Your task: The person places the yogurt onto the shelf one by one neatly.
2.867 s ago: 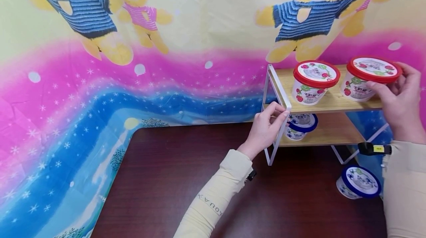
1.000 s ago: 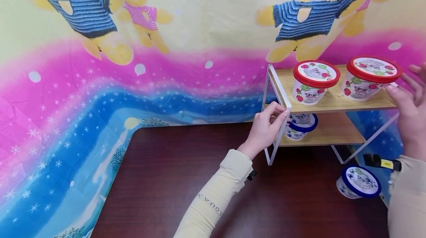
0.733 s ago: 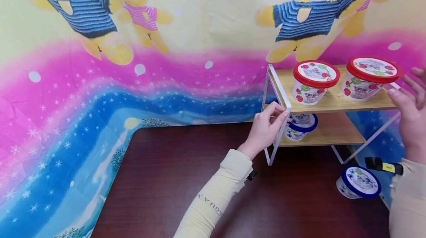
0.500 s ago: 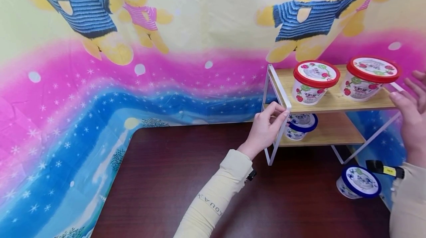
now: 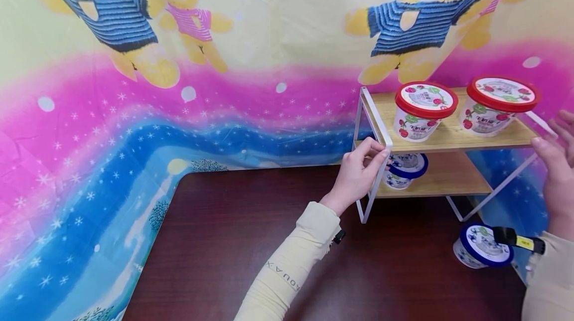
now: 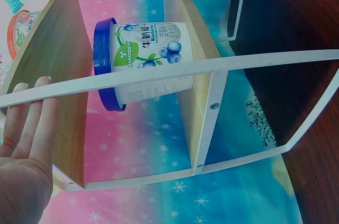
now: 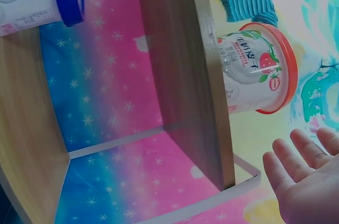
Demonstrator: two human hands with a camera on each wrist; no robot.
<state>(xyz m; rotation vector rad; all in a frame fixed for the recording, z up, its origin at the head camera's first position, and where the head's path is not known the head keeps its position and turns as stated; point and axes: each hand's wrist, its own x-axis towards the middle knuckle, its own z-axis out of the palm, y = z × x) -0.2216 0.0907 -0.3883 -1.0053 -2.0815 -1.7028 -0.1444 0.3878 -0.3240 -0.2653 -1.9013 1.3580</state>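
Observation:
My left hand [image 5: 358, 172] pinches the front left corner of a two-tier shelf's white metal frame [image 5: 375, 119]. In the left wrist view its fingers [image 6: 38, 128] lie against that bar; the thumb is hidden. Two red-lidded tubs with strawberry prints, a left one [image 5: 417, 124] and a right one [image 5: 486, 119], stand upright on the upper wooden board [image 5: 520, 136]. Beside the shelf's right end is my right hand [image 5: 558, 176], fingers spread, holding nothing and apart from the right tub. A blue-lidded blueberry tub [image 6: 151, 57] stands on the lower board [image 5: 462, 176], near its left end.
Another blue-lidded tub [image 5: 471, 256] stands on the dark brown table [image 5: 251, 241], in front of the shelf at the right, partly covered by the right wrist's camera [image 5: 515, 239]. A printed cloth with bears [image 5: 287, 47] hangs behind the table.
My right hand has let go of the right red-lidded tub and moved away to the right and slightly down. The left hand and all the tubs have stayed in place.

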